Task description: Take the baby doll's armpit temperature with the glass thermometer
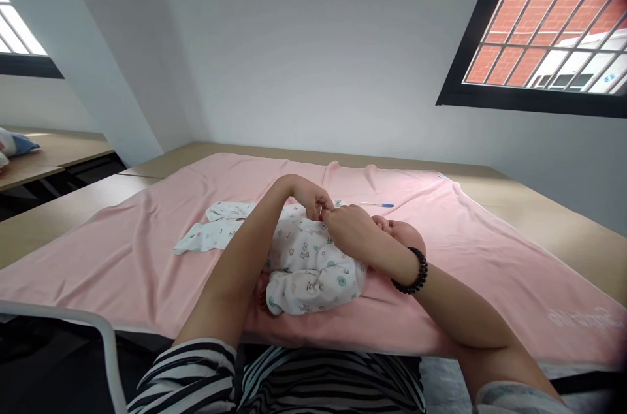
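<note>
A baby doll point(409, 234) lies on its back with its head to the right. It wears a white baby outfit point(304, 251) with small printed animals and dots, whose legs stretch out flat to the left. My left hand point(313, 200) bends down over the doll's chest, its fingers pinched on the front of the outfit. Coming from the right, my right hand point(350, 228) meets it there with curled fingers, also at the cloth near the neckline. The fingertips nearly touch, and the exact spot they grip is partly hidden. One doll hand point(262, 290) pokes out of the near sleeve.
A pink blanket point(161, 238) covers most of the wooden table point(529, 198). Beyond the doll lies a thin white stick with a blue end point(386, 205). A white curved metal rail point(105, 329) stands at the lower left. Behind the table rises a white wall point(313, 61).
</note>
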The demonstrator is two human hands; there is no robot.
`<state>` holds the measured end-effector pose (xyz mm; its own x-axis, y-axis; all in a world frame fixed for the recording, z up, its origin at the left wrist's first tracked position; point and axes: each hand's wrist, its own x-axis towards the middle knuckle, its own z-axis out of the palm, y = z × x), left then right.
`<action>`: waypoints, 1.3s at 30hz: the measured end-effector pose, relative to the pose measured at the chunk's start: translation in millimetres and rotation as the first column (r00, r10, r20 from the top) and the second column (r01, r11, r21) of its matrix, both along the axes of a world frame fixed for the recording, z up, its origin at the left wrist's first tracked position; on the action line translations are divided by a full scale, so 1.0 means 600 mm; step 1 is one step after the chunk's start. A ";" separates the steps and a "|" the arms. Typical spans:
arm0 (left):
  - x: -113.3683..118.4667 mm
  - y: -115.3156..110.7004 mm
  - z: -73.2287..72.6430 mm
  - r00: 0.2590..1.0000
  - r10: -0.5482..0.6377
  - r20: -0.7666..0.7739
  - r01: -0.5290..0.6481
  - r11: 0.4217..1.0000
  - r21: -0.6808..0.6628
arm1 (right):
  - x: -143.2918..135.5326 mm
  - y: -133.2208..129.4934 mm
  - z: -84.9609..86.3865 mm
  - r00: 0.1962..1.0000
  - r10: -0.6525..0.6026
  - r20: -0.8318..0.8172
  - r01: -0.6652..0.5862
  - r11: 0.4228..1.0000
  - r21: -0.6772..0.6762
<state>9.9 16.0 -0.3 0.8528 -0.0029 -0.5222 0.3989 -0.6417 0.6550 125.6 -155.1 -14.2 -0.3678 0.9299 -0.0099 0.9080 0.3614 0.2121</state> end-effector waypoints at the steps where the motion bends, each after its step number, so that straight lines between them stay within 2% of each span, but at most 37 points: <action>1: 0.000 -0.001 0.000 1.000 0.001 -0.003 -0.001 1.000 0.010 | -0.004 0.001 -0.004 1.000 -0.016 -0.006 0.016 1.000 -0.009; 7: 0.006 0.002 -0.006 0.999 0.034 -0.007 -0.033 0.998 0.052 | -0.008 0.009 -0.010 0.999 -0.043 -0.030 0.043 0.999 0.029; 13: 0.007 0.009 -0.015 0.999 0.044 0.009 -0.044 0.998 -0.038 | -0.004 0.016 -0.008 0.999 -0.031 -0.038 0.031 0.999 0.016; 21: 0.006 0.023 -0.027 0.998 0.045 0.047 -0.041 0.995 -0.085 | -0.005 0.016 -0.014 0.999 -0.007 -0.042 0.007 1.000 0.016; 26: 0.007 0.024 -0.031 0.995 0.093 0.024 -0.089 0.988 -0.128 | -0.007 0.019 -0.013 0.999 -0.028 -0.038 0.027 1.000 -0.015; 35: 0.005 0.025 -0.031 0.997 0.054 0.058 -0.048 0.993 -0.104 | -0.009 0.027 -0.018 0.991 -0.113 -0.066 0.115 0.993 0.021; 39: 0.003 0.024 -0.025 0.998 0.043 0.039 -0.040 0.997 -0.068 | -0.007 0.028 -0.016 0.990 -0.104 -0.094 0.111 0.992 0.066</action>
<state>11.4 30.7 -15.3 0.8735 -0.0012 -0.4868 0.3962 -0.5791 0.7125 121.5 -138.6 -24.0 -0.2622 0.9611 0.0866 0.9573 0.2478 0.1489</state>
